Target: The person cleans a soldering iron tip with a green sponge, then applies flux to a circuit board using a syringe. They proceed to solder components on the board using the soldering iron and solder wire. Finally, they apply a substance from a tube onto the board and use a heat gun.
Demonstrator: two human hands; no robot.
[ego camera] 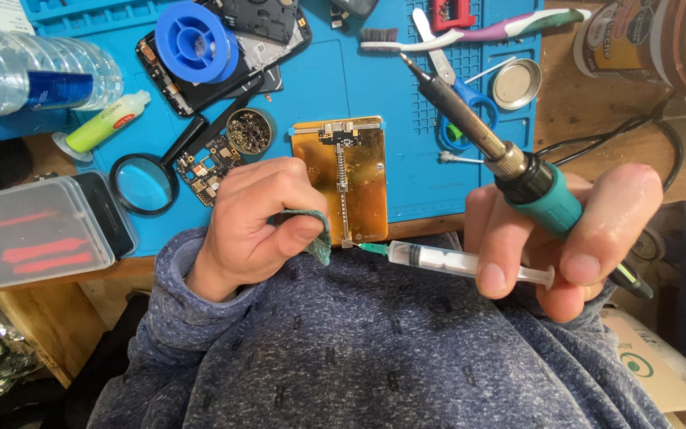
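Blue work mat (359,87) covers wooden tabletop (597,103). Clear plastic bottle (17,75) with blue label at 10 o'clock; brown round tin (645,40) at 1 o'clock; clear box (37,230) at 9 o'clock. Right hand (565,238), fingers closed, grips teal soldering iron (510,159) and syringe (454,260) at 4 o'clock. Left hand (252,222) pinches green cloth (315,230) beside gold board holder (347,179), centre.

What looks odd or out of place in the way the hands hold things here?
The right hand grips two tools together: a soldering iron and a syringe. The left hand pinches a green cloth near the syringe tip.
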